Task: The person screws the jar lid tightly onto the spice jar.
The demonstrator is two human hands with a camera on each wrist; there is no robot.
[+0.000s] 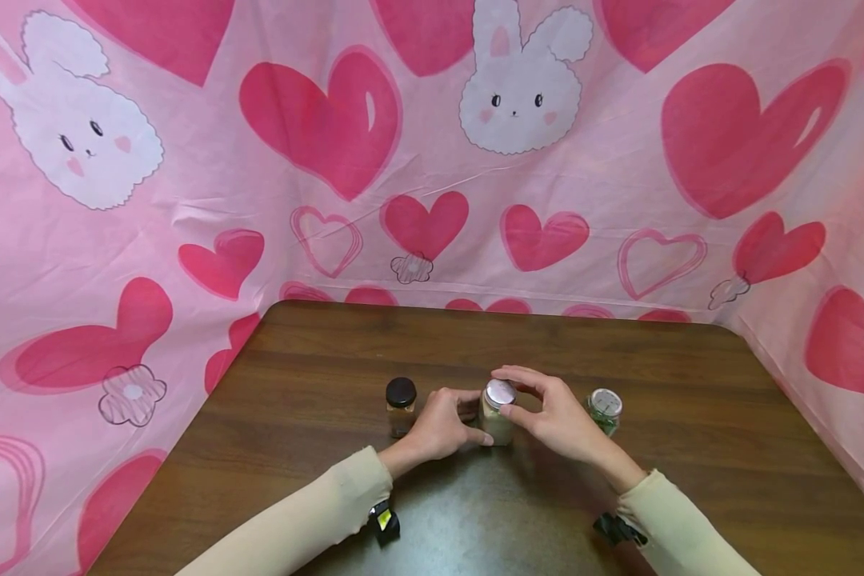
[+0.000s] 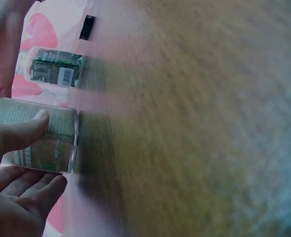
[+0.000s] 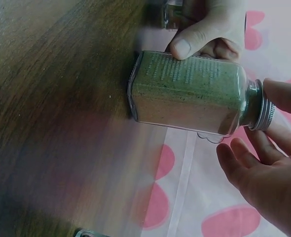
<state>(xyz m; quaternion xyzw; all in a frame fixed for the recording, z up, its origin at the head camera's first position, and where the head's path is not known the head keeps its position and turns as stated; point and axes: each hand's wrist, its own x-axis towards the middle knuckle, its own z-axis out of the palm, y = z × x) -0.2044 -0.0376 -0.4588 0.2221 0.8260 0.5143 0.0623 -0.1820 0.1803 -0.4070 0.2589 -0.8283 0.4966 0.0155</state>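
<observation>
A square glass spice jar [image 3: 190, 94] with greenish and tan powder inside stands on the table, capped by a ribbed silver lid [image 3: 265, 109]. From its left side, my left hand [image 1: 442, 424] holds the lower body, thumb on the near face [image 2: 27, 131] and fingers behind. My right hand [image 1: 558, 412] pinches the lid between thumb and fingers, coming from the right. Left of the left hand is a spice jar with a black lid [image 1: 401, 393], partly covered by that hand. Behind the right hand, a jar of green flakes [image 1: 606, 410] has a silver lid.
The brown wooden table [image 1: 317, 352] has rounded far corners. A pink cloth [image 1: 432, 176] with hearts and rabbits hangs behind it and along both sides. Black wrist devices [image 1: 385, 524] hang under both cream sleeves [image 1: 317, 512].
</observation>
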